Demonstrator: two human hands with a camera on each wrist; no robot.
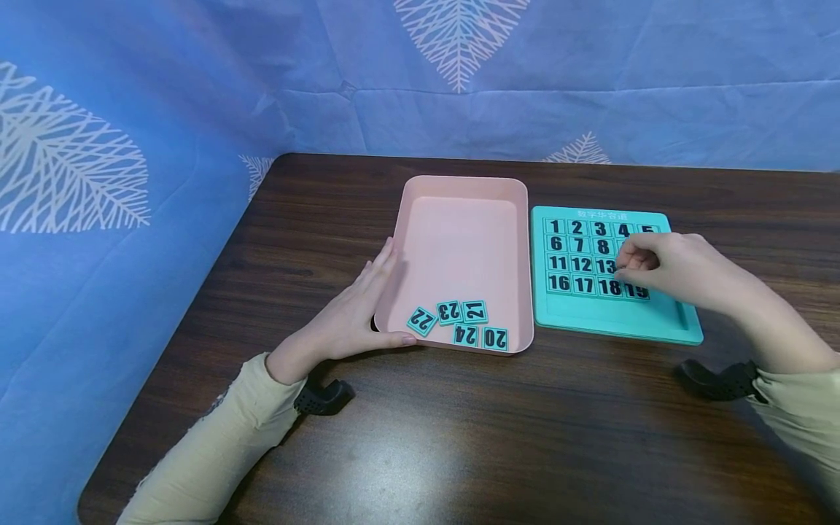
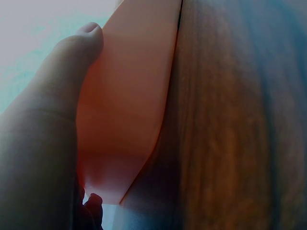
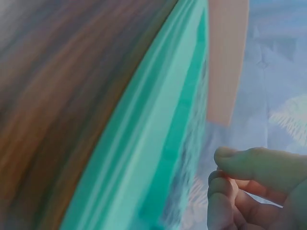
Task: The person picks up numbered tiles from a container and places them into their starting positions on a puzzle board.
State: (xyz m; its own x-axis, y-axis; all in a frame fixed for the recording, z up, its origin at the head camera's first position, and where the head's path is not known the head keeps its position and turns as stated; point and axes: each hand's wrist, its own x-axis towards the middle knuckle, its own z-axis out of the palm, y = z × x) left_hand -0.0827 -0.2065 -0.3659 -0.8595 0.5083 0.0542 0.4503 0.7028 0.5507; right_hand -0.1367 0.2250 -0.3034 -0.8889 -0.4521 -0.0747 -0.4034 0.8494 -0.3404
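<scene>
My left hand (image 1: 357,310) rests against the near left corner of a pink tray (image 1: 466,248), fingers straight along its left side and thumb on the front wall, as the left wrist view also shows. Inside the tray's near end lie several loose number tiles (image 1: 449,313), among them 20, 22, 23 and 24. To the right is a teal number puzzle board (image 1: 617,321) with rows of tiles starting from 1. Above its right part hovers my right hand (image 1: 682,266), fingers curled and thumb against fingertips; no tile shows between them in the right wrist view (image 3: 254,187). The hand hides some tiles.
Tray and board lie side by side on a dark wooden table (image 1: 459,430). A blue cloth (image 1: 367,58) with white leaf patterns hangs behind and to the left. Black bands (image 1: 324,397) sit at both wrists.
</scene>
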